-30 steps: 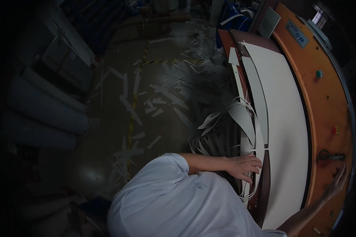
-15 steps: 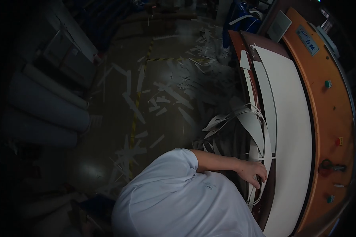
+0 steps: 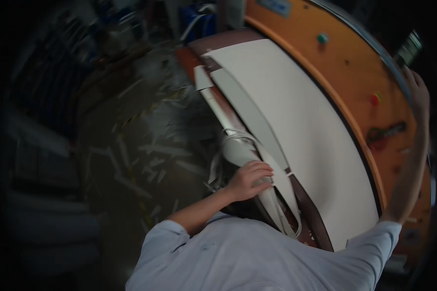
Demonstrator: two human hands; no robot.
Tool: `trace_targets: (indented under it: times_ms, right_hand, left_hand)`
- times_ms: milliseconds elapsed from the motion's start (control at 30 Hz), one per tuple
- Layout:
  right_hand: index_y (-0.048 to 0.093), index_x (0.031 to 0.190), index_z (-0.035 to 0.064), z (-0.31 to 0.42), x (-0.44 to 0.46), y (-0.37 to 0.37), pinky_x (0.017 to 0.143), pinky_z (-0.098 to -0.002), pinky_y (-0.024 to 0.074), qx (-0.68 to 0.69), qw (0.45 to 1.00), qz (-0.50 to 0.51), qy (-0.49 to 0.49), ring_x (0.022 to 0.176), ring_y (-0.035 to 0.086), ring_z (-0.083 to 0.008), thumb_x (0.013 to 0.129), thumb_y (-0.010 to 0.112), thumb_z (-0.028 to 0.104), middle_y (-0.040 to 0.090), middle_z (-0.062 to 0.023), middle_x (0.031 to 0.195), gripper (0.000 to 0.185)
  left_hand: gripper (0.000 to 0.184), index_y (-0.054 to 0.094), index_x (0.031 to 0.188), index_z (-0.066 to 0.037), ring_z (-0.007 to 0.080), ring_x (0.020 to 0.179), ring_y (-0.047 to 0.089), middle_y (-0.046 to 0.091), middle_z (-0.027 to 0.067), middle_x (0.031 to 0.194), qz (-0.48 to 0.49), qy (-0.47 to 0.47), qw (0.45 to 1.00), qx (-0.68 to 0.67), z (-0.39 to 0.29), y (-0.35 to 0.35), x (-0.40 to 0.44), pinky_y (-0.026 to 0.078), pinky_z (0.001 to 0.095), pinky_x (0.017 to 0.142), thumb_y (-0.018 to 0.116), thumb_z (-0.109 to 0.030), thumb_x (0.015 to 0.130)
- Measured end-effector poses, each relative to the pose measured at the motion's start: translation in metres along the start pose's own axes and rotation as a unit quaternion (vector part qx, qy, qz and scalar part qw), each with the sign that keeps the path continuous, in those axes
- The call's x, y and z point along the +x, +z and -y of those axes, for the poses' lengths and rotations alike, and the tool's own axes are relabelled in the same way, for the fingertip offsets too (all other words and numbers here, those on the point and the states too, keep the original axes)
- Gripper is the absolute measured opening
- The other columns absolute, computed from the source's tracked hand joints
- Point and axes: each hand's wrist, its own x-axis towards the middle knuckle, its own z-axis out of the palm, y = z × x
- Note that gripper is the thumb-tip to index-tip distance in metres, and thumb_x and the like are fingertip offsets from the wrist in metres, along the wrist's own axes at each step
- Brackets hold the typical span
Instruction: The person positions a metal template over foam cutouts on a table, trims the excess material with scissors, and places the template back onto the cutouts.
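Note:
My left hand (image 3: pixel 250 180) is at the near edge of the machine bed, its fingers curled over a bundle of white strips (image 3: pixel 275 208). The strips look thin and flexible, and some loop up beyond the hand. My right hand (image 3: pixel 417 89) reaches to the far top edge of the orange machine beam (image 3: pixel 344 82), its fingers stretched out and somewhat blurred. Close to those fingertips is a small lit panel (image 3: pixel 411 47). A large white sheet (image 3: pixel 301 111) covers the bed, and a narrower pale offcut (image 3: pixel 250 109) lies along its near side.
The beam carries a green button (image 3: pixel 323 38), a red button (image 3: pixel 375 99) and a dark-handled tool (image 3: pixel 386 133). White scraps (image 3: pixel 165 149) litter the floor at the left. A blue container (image 3: pixel 199 24) stands beyond the bed, and pale rolls (image 3: pixel 58 228) lie at far left.
My view has swung to the right, so the machine sits further left. My right arm has come into view, stretched to the beam's far edge. My left hand remains at the strips.

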Motion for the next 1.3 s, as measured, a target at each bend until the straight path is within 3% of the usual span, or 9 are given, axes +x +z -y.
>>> trace_targets:
  times_ms: [167,300,467,533,600,833,1067,1167,1300]
  right_hand:
    - [0.065,0.125,0.0048,-0.024,0.033,-0.007,0.093,-0.0385,0.0497,-0.123,0.988,0.018,0.092,0.104,0.066,-0.0280,0.093,0.052,0.061,0.069,-0.0153,0.112,0.066]
    - [0.062,0.128,0.0014,-0.038,0.072,0.005,0.095,-0.0411,0.0490,-0.176,0.962,0.084,0.190,0.111,0.063,-0.0329,0.086,0.053,0.071,0.066,-0.0207,0.116,0.082]
    - [0.054,0.131,-0.0070,-0.062,0.116,0.055,0.090,-0.0409,0.0508,-0.178,0.931,0.188,0.256,0.105,0.065,-0.0333,0.082,0.055,0.075,0.065,-0.0250,0.110,0.096]
    - [0.051,0.135,-0.0081,-0.065,0.125,0.070,0.094,-0.0402,0.0500,-0.221,0.918,0.205,0.256,0.115,0.060,-0.0369,0.078,0.056,0.078,0.058,-0.0320,0.124,0.103]
    - [0.040,0.145,-0.0055,-0.126,0.147,0.097,0.100,-0.0439,0.0477,-0.195,0.912,0.226,0.280,0.126,0.053,-0.0366,0.085,0.056,0.071,0.052,-0.0275,0.136,0.098]
    - [0.041,0.144,-0.0044,-0.083,0.119,0.215,0.101,-0.0432,0.0467,-0.131,0.965,0.183,0.131,0.126,0.053,-0.0355,0.084,0.060,0.064,0.052,-0.0259,0.136,0.093]
    - [0.042,0.143,-0.0032,0.028,-0.004,0.216,0.102,-0.0426,0.0457,0.007,0.991,0.130,0.017,0.126,0.053,-0.0344,0.083,0.064,0.058,0.053,-0.0243,0.136,0.089]
    - [0.043,0.143,-0.0027,0.070,-0.061,0.210,0.103,-0.0423,0.0452,0.069,0.988,0.137,-0.023,0.126,0.053,-0.0339,0.082,0.065,0.055,0.053,-0.0236,0.137,0.087]
    - [0.044,0.143,-0.0021,0.117,-0.124,0.197,0.104,-0.0419,0.0446,0.141,0.976,0.148,-0.078,0.127,0.053,-0.0333,0.082,0.067,0.052,0.053,-0.0227,0.137,0.085]
  left_hand:
    - [0.028,0.069,0.100,-0.002,0.0324,0.107,0.062,0.067,0.0124,0.110,0.058,0.020,0.998,0.034,0.033,-0.005,0.023,0.049,0.0413,0.092,0.076,-0.010,0.075]
    - [0.031,0.069,0.100,-0.004,0.0294,0.104,0.062,0.067,0.0101,0.110,0.118,0.056,0.991,0.012,0.047,-0.011,0.034,0.049,0.0406,0.088,0.078,-0.015,0.074]
    - [0.034,0.066,0.105,-0.004,0.0305,0.106,0.062,0.065,0.0115,0.115,0.184,0.062,0.976,-0.093,0.066,-0.028,0.038,0.048,0.0422,0.088,0.078,-0.018,0.075]
    - [0.035,0.065,0.106,-0.003,0.0311,0.107,0.061,0.063,0.0128,0.117,0.186,0.052,0.971,-0.144,0.069,-0.033,0.038,0.048,0.0433,0.089,0.077,-0.017,0.077]
    - [0.034,0.064,0.107,-0.003,0.0318,0.109,0.059,0.062,0.0136,0.117,0.178,0.046,0.964,-0.194,0.077,-0.034,0.037,0.048,0.0435,0.090,0.076,-0.017,0.079]
    - [0.034,0.062,0.106,-0.001,0.0329,0.109,0.058,0.060,0.0145,0.112,0.091,0.054,0.967,-0.231,0.085,-0.029,0.016,0.047,0.0444,0.089,0.077,-0.021,0.082]
    - [0.035,0.063,0.099,-0.002,0.0323,0.107,0.058,0.061,0.0134,0.108,0.070,0.082,0.985,-0.137,0.078,-0.014,0.011,0.047,0.0452,0.087,0.078,-0.028,0.080]
    - [0.038,0.065,0.095,-0.002,0.0307,0.108,0.057,0.061,0.0135,0.110,0.069,0.033,0.989,-0.130,0.072,-0.008,0.009,0.047,0.0431,0.089,0.079,-0.032,0.078]
    - [0.039,0.067,0.098,-0.004,0.0294,0.112,0.055,0.060,0.0113,0.114,-0.043,0.070,0.996,0.039,0.026,-0.018,-0.021,0.045,0.0416,0.092,0.080,-0.034,0.077]
